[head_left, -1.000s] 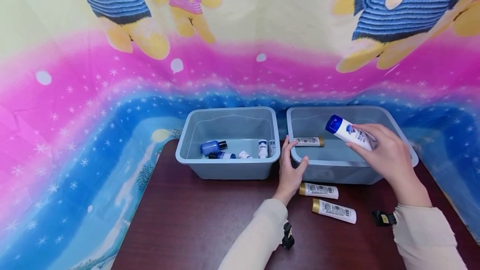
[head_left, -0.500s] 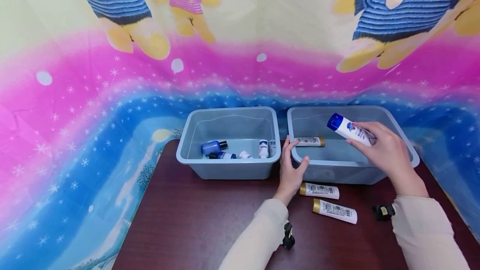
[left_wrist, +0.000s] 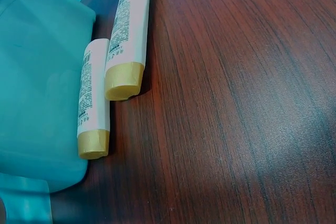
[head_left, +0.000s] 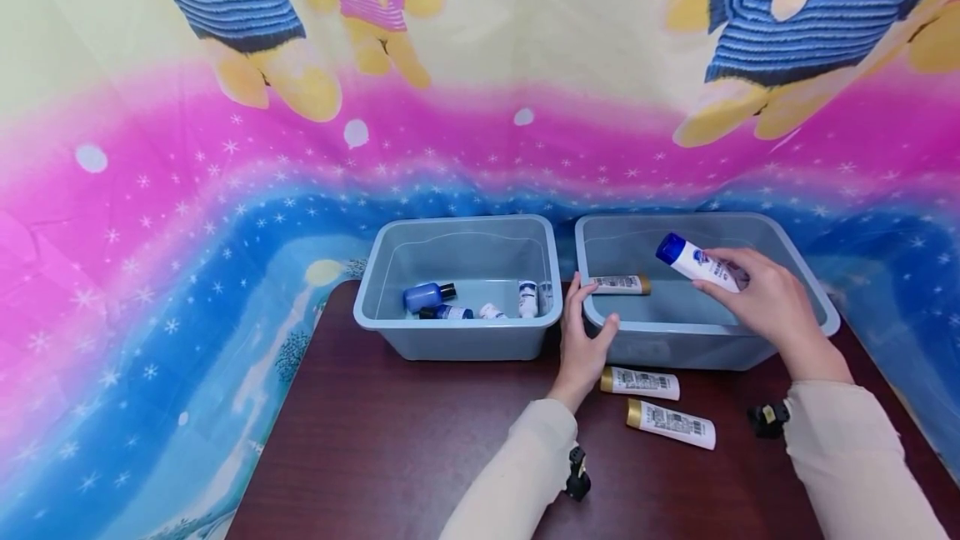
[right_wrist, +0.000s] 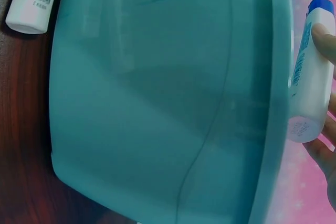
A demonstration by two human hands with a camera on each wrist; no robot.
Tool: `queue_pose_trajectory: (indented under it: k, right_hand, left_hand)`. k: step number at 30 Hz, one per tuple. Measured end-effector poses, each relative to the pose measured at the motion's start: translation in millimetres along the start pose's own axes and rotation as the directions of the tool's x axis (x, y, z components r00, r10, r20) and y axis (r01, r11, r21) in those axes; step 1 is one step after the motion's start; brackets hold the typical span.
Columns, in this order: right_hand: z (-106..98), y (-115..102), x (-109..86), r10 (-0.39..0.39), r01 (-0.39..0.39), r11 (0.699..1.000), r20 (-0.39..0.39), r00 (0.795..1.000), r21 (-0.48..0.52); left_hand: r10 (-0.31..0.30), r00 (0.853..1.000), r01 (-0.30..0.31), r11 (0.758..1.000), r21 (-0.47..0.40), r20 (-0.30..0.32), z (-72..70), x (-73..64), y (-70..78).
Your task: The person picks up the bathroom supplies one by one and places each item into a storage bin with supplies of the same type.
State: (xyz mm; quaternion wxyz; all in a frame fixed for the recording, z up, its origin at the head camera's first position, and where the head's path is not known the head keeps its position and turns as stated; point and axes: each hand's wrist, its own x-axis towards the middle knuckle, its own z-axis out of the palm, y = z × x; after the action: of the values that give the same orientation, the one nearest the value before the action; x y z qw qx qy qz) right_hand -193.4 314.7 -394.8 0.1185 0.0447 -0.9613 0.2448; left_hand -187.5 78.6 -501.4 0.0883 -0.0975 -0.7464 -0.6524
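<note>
In the head view my right hand [head_left: 772,298] holds a white bottle with a blue cap [head_left: 705,263] over the right grey plastic bin [head_left: 675,348], tilted with its cap up and to the left. The right wrist view shows thumb and fingers round that bottle [right_wrist: 310,72]. My left hand [head_left: 581,352] grips the front left corner of the same bin, fingers at the left rim and thumb at the front rim. Inside this bin lies one white tube with a gold cap [head_left: 618,284]. Two more gold-capped tubes, a nearer one [head_left: 675,425] and a farther one [head_left: 643,382], lie before it.
A second grey bin [head_left: 465,344] stands to the left, holding a blue bottle [head_left: 422,297], a dark-capped blue bottle [head_left: 452,312] and small white bottles, including one upright-looking one [head_left: 527,298]. Behind the brown table [head_left: 360,440] hangs a printed cloth [head_left: 450,132].
The bottle in my right hand has shifted slightly to the right and turned a little, and my right forearm has moved slightly. My left hand keeps its place at the bin's corner.
</note>
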Motion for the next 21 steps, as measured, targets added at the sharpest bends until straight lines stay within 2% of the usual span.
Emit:
queue_pose_trajectory:
  k: [21]
  right_hand:
    - [8, 16, 8.8, 0.040, -0.039, 0.999, 0.146, 0.989, -0.009]
  left_hand:
    - [0.020, 1.000, -0.020, 1.000, 0.005, -0.010, 0.9, -0.7, -1.0]
